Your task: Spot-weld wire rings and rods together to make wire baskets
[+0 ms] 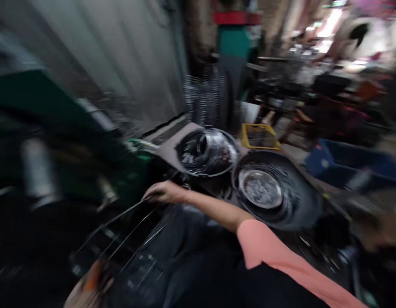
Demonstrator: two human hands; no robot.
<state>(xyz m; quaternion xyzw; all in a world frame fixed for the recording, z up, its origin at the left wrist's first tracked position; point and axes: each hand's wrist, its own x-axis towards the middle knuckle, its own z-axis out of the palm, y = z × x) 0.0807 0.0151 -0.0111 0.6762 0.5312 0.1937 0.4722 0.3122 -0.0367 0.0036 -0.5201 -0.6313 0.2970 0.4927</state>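
Observation:
The frame is smeared by motion. My right hand (162, 192) reaches out to the left at the centre, its fingers curled at the upper end of a thin metal rod (120, 215). Near the bottom left, my left hand (90, 286) is blurred beside an orange-brown piece (93, 273), perhaps a handle; its grip is unclear. Several thin rods run between the two hands above dark cloth. Beyond my right arm stands a round basin (185, 143) holding shiny metal rings (213, 145). To its right, a dark pan (300, 201) holds a round metal piece (262, 188).
A green machine (24, 98) stands at the left by a grey corrugated wall (120, 51). Stacked rings (204, 98) rise behind the basin. A yellow crate (262, 127) and a blue bin (326, 164) lie at the right. Cluttered benches fill the back.

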